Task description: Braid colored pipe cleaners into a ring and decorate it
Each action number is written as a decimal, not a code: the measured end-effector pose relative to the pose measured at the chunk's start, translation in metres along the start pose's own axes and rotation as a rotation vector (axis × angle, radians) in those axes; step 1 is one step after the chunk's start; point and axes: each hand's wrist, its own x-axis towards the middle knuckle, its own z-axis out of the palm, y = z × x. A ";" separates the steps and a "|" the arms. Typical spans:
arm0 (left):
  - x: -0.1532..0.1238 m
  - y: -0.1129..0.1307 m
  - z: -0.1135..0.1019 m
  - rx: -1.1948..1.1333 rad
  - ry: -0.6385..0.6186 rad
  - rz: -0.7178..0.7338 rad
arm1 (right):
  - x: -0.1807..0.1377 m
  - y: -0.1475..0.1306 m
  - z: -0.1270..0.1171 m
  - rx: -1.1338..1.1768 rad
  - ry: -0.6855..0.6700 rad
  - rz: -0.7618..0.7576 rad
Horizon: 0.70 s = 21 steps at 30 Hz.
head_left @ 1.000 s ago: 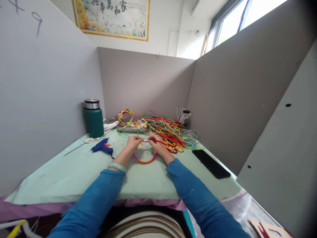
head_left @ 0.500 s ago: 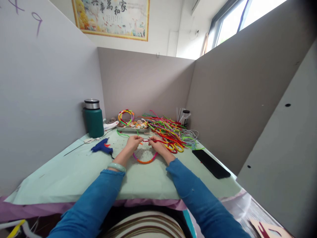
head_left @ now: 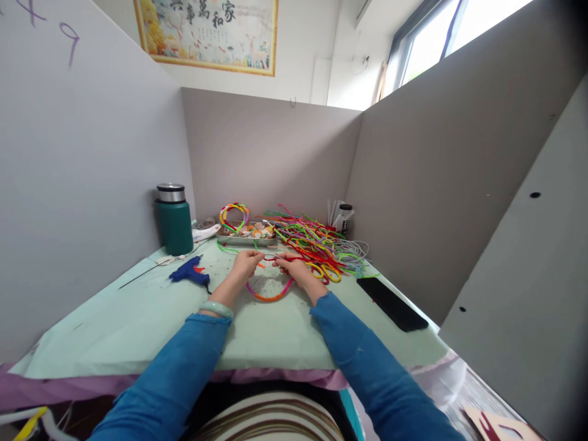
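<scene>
Between my hands is a ring (head_left: pixel 269 298) whose lower arc is wrapped in fuzzy purple, orange and pink. My left hand (head_left: pixel 247 264) is closed, pinching the ring's thin upper part at its left side. Opposite it, my right hand (head_left: pixel 293 266) has its fingers pressed together on a red pipe cleaner (head_left: pixel 271 260) at the upper part of the ring. Red shows around the thin stretch between the two hands. The exact grip of the right fingertips is too small to make out. The wrapped lower arc hangs close above or on the table cover.
Behind my hands are a metal tray (head_left: pixel 245 242) of small pieces, a finished-looking colourful ring (head_left: pixel 234 205) and a heap of pipe cleaners (head_left: pixel 312 236). A blue glue gun (head_left: pixel 190 271) and a green bottle (head_left: pixel 174 223) stand left. A black phone (head_left: pixel 392 304) lies right.
My right hand has shifted slightly to the right, widening the gap between the hands. The left hand and the ring stay nearly where they were.
</scene>
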 end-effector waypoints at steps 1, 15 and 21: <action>0.000 0.000 0.000 -0.003 0.003 0.006 | 0.000 -0.001 0.000 0.018 -0.007 0.013; -0.003 0.005 -0.002 -0.128 0.053 0.031 | 0.002 -0.005 -0.001 0.301 -0.005 0.079; -0.006 0.010 -0.003 -0.164 0.010 0.061 | 0.005 -0.007 -0.004 0.423 0.090 0.157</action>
